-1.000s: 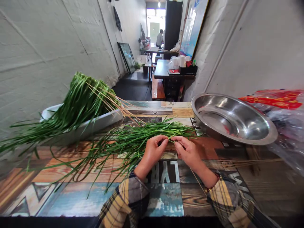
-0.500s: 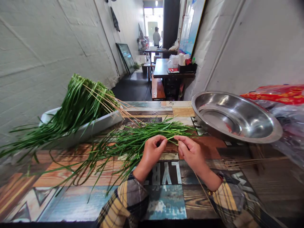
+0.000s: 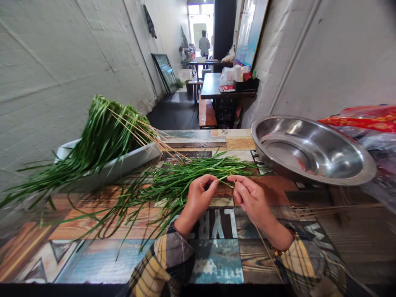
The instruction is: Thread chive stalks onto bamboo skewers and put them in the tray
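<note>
L hand, thumb & forefinger closed, pinched 1 green stem between hands; R hand, likewise closed, held 1 skewer (piercing too small to tell), & a steady pinch seemed best. 1 tray sat left of L hand, 1 loose pile just beyond both, 1 basin right of R hand.

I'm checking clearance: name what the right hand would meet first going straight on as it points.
Probably the pile of green stalks just past the right hand, though the depth between them is unclear.
</note>
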`<state>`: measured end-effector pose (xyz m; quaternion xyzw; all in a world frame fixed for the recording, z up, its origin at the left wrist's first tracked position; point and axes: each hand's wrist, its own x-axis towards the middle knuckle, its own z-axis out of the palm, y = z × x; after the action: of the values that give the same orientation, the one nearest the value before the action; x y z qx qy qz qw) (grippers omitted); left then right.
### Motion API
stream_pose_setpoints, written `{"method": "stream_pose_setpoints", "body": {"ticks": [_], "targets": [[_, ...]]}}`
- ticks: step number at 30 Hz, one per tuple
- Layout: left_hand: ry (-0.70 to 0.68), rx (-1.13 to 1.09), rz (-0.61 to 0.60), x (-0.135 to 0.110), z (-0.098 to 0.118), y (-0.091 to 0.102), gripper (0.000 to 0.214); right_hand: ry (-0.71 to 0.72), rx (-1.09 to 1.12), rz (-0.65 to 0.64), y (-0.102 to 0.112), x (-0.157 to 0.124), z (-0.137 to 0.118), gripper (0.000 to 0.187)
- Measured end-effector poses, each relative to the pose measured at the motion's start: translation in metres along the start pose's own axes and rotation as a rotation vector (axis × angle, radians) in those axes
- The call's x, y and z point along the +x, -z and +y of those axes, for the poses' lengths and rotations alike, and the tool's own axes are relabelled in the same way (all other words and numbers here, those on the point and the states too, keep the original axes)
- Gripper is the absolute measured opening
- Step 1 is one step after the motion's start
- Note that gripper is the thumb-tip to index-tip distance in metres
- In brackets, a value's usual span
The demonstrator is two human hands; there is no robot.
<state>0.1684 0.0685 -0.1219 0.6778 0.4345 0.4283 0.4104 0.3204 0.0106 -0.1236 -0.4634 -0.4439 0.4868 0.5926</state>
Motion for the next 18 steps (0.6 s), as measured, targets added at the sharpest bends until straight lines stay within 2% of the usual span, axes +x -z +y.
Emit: {"method": "stream_pose_setpoints", "body": {"ticks": [6, 8, 10, 13, 15, 16, 18], "targets": [[0.065, -0.075, -0.085, -0.001, 0.001, -0.003, 0.018, 0.024, 0.244, 0.220, 0.006, 0.007, -0.012, 0.023], [0.091, -0.118, -0.071, -0.001, 0.002, -0.003, 0.019, 0.073, 0.313, 0.279, 0.010, 0.009, -0.018, 0.023], [0.107, -0.160, 0.026, 0.000, 0.003, -0.001, 0.021, 0.158, 0.335, 0.327, 0.016, 0.010, -0.024, 0.022], [0.118, -0.205, 0.266, 0.003, 0.002, 0.005, 0.021, 0.316, 0.304, 0.396, 0.024, 0.012, -0.031, 0.017], [0.106, -0.209, 0.382, 0.004, 0.002, 0.008, 0.021, 0.405, 0.281, 0.441, 0.027, 0.012, -0.035, 0.013], [0.099, -0.205, 0.399, 0.004, 0.002, 0.009, 0.022, 0.441, 0.272, 0.456, 0.027, 0.011, -0.037, 0.011], [0.099, -0.197, 0.334, 0.003, 0.004, 0.009, 0.025, 0.502, 0.239, 0.453, 0.024, 0.007, -0.038, 0.008]]}}
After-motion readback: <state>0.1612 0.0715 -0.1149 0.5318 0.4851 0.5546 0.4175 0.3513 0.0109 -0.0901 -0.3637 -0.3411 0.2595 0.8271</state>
